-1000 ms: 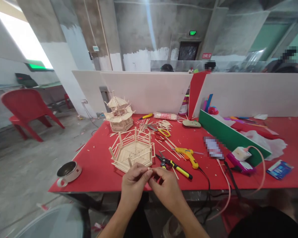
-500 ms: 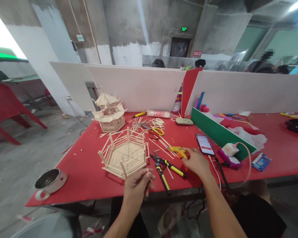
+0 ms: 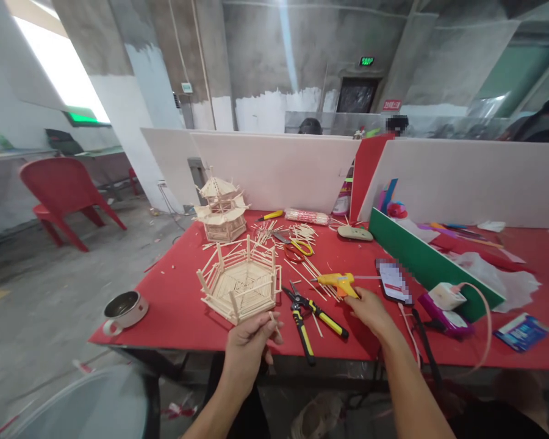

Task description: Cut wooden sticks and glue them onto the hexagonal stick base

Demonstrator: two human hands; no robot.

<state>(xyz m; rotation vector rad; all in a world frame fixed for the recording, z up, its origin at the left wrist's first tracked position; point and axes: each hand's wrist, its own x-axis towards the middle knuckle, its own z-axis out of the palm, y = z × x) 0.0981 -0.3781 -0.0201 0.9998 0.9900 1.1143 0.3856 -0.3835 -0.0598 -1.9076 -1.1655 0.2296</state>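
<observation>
My left hand (image 3: 251, 341) is closed in a pinch on a short wooden stick (image 3: 271, 317), just in front of a hexagonal stick frame (image 3: 238, 286). That frame has a flat woven-looking floor, upright posts and low rails. My right hand (image 3: 370, 311) has its fingers closed at the lower end of the handle of a yellow glue gun (image 3: 336, 280), whose nozzle points left. A pale glue stick pokes out of the gun's back. Between my hands lie black-and-yellow pruning shears (image 3: 308, 311), jaws toward the frame. Loose sticks (image 3: 302, 271) lie under and beside the nozzle.
A stick pagoda (image 3: 222, 210) stands behind the frame. Scissors (image 3: 299, 249), a stick bundle (image 3: 306, 216) and a beige case (image 3: 354, 233) lie further back. A mug (image 3: 125, 308) sits near the left edge; a phone (image 3: 393, 281), green board (image 3: 430, 262) and charger cable (image 3: 487, 317) are right.
The view has swung left, so things sit further right. My right hand has slid lower on the glue gun, baring more of its handle and back. My left hand keeps its pinch.
</observation>
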